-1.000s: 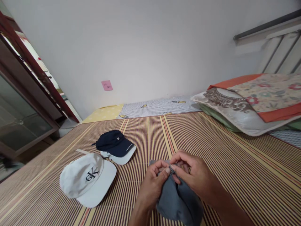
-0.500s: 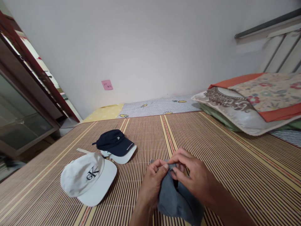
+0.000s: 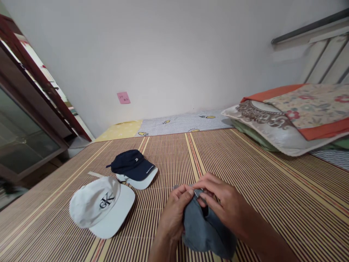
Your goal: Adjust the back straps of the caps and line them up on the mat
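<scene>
On striped mat [image 3: 259, 174], both hands' grip [image 3: 196, 194] pinched on grey cap [image 3: 203, 229]; beside, white "CK" cap [image 3: 100, 205].

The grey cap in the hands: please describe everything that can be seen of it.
The grey cap looks like soft blue-grey cloth, crumpled, lying on the striped mat near the front edge. The left hand and right hand pinch its far edge, at a small metal piece. Its brim is not visible.

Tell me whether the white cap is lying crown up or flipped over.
Crown up: the white cap shows its logo and brim top on the mat.
</scene>
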Action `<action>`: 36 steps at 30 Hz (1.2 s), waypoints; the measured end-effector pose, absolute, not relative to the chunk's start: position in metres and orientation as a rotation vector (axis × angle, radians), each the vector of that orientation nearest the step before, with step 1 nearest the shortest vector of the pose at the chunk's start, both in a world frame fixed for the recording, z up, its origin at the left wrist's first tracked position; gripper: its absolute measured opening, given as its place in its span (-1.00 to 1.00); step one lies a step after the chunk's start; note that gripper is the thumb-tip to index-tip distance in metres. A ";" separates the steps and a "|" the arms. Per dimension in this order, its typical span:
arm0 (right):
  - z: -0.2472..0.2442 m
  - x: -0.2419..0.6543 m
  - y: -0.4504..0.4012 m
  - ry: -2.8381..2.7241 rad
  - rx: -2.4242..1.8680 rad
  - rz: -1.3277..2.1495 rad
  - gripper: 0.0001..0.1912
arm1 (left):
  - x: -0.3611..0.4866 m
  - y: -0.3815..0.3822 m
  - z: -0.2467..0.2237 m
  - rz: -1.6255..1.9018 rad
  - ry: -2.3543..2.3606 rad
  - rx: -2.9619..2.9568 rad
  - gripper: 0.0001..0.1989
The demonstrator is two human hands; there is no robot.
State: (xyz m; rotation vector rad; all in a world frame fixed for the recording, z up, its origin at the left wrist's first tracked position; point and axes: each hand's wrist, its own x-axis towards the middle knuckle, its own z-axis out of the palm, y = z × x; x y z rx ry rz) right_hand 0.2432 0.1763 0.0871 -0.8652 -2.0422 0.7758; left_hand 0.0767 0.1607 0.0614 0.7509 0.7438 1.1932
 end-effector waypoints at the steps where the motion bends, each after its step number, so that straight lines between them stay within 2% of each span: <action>1: 0.086 0.243 0.176 -2.040 -0.870 0.757 -0.72 | 0.077 0.161 0.061 1.192 0.745 0.744 -0.68; 8: 0.083 0.243 0.178 -2.072 -0.918 0.759 -0.84 | 0.078 0.159 0.065 1.211 0.748 0.658 -0.70; 16: 0.086 0.237 0.176 -2.154 -1.028 0.666 -0.78 | 0.078 0.160 0.059 1.213 0.750 0.609 -0.62; 24: 0.085 0.245 0.180 -2.100 -0.961 0.583 -0.78 | 0.077 0.160 0.067 1.204 0.701 0.676 -0.64; 27: 0.086 0.245 0.179 -2.105 -0.909 0.523 -0.73 | 0.077 0.161 0.064 1.225 0.711 0.663 -0.60; 31: 0.086 0.244 0.178 -2.115 -0.883 0.456 -0.78 | 0.076 0.162 0.059 1.242 0.721 0.653 -0.57; 36: 0.087 0.244 0.178 -2.106 -0.825 0.405 -0.75 | 0.075 0.164 0.055 1.268 0.684 0.654 -0.61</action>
